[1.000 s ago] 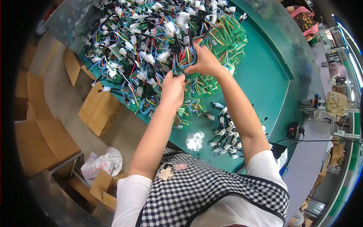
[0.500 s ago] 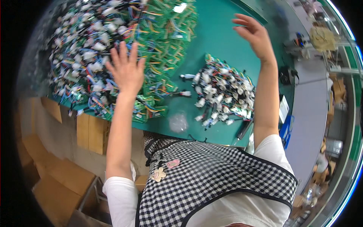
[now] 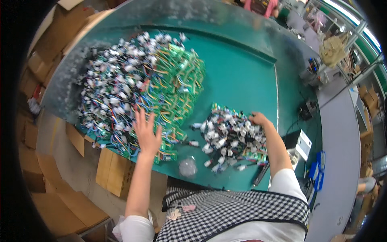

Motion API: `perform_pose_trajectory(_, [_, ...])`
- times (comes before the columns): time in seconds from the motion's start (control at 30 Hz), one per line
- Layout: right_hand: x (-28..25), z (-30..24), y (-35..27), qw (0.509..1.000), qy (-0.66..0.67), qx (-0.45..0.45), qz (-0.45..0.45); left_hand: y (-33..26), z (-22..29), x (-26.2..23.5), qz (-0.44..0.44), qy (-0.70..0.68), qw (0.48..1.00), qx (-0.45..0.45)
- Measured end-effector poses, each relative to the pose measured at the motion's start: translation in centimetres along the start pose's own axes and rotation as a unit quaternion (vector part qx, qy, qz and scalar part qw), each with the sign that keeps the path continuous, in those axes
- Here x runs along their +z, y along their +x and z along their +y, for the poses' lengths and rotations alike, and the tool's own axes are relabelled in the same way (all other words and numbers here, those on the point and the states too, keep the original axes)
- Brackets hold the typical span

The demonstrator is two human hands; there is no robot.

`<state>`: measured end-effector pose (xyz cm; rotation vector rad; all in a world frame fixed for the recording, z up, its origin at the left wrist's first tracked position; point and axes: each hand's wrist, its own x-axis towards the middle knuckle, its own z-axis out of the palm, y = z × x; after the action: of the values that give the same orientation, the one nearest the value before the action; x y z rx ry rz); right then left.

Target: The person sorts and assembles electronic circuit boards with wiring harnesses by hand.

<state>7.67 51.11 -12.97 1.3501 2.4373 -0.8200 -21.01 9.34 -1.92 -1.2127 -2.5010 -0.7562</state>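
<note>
My left hand (image 3: 147,135), fingers spread, lies over the near side of a large pile of wired circuit boards. White connectors (image 3: 117,86) and coloured wires cover the pile's left part; bare green boards (image 3: 183,86) show on its right. A smaller heap of boards with white connectors (image 3: 227,135) sits to the right on the green table (image 3: 238,76). My right hand (image 3: 260,120) is at this heap's far right edge, its fingers curled together against it. What lies between those fingers is hidden.
A clear round plastic item (image 3: 188,167) lies near the table's front edge. A black tool (image 3: 262,175) rests beside the small heap. Further right are a white box (image 3: 300,145) and blue holders (image 3: 319,171). Cardboard boxes (image 3: 115,171) stand at left; another person (image 3: 261,7) is beyond the table.
My right hand has come down from the raised position onto the smaller heap's edge, its fingers curling. My left hand stays spread over the large pile. The whole view has shifted, showing more far table.
</note>
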Motion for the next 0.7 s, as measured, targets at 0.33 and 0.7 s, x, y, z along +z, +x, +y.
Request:
perform_pose_trajectory(0.33, [-1.6,-1.7,0.0,0.992,-0.116,0.002,-0.052,-10.7,2.1,-2.8,-0.052,-0.167,0.978,-0.116])
perform_pose_trajectory(0.7, [-7.5,-2.8,-7.1,0.994,0.034,-0.074,0.072,-11.0,5.0,-4.0,-0.085,-0.293,0.933,-0.19])
